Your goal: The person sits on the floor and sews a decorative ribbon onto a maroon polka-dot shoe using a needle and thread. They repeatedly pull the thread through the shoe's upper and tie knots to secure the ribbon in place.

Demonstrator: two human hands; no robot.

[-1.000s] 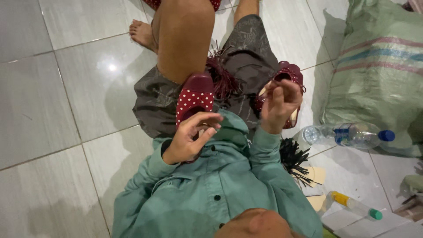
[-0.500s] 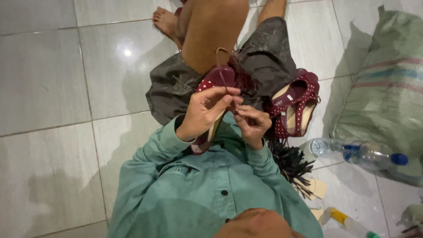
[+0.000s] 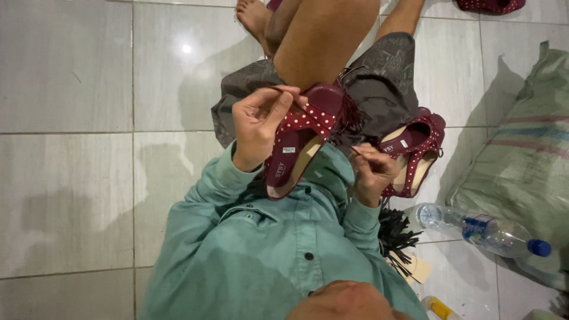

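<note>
Glossy pale floor tiles [image 3: 65, 178] across the left half of the frame, smooth, with thin grout lines and one bright glare spot at upper left. Just left of centre, left hand [image 3: 258, 127], fingers curled and pinching the dotted strap of a dark red sandal [image 3: 299, 148]: flat oval sole tilted toe-up against a bare knee, white polka dots on the band, pale worn insole. Below, soft teal shirt [image 3: 255, 249] with dark round buttons, wrinkled. Right of centre, right hand [image 3: 372, 172], fingers closed around a thin dark strand [image 3: 357, 153], apart from the held sandal. Beside that hand, second sandal [image 3: 415, 154] resting on grey patterned shorts, same dotted trim. Lower right, bundle of black ties [image 3: 396, 240] on a tan card, then a clear plastic bottle [image 3: 480, 228] lying sideways, blue cap. Far right, coarse woven greenish sack [image 3: 524, 160], striped and slumped.
</note>
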